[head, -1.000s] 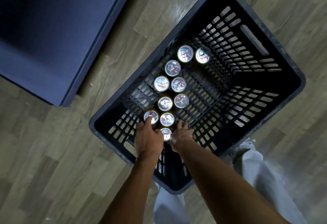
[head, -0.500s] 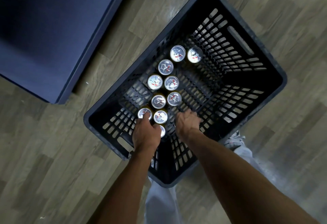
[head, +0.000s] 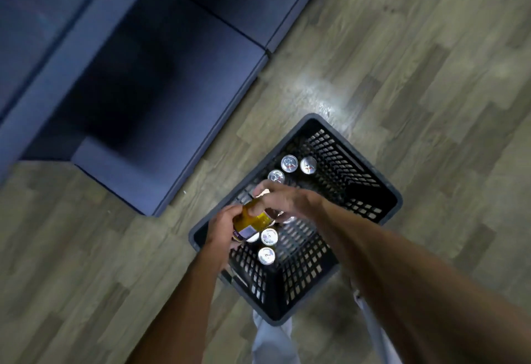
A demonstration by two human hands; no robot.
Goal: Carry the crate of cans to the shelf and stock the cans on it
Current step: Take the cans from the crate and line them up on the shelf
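A black slatted crate (head: 356, 158) stands on the wood floor in front of me. Several silver-topped cans stand upright in it, some at the far corner (head: 289, 163) and two near me (head: 269, 236). A yellow can (head: 255, 220) is lifted and tilted above the crate's left side. My left hand (head: 222, 227) grips its lower end. My right hand (head: 283, 200) reaches across from the right, with fingers and thumb curled over its upper end. The dark blue shelf (head: 201, 76) lies to the upper left, its lowest boards close to the crate.
Wood-pattern floor (head: 416, 62) spreads to the right of and beyond the crate. My light trouser legs (head: 273, 340) show just below the crate. The shelf's corner (head: 152, 211) juts toward the crate's left side.
Both hands have risen out of the crate with a yellow can between them. My head has lifted, so the crate looks smaller and more of the shelf shows.
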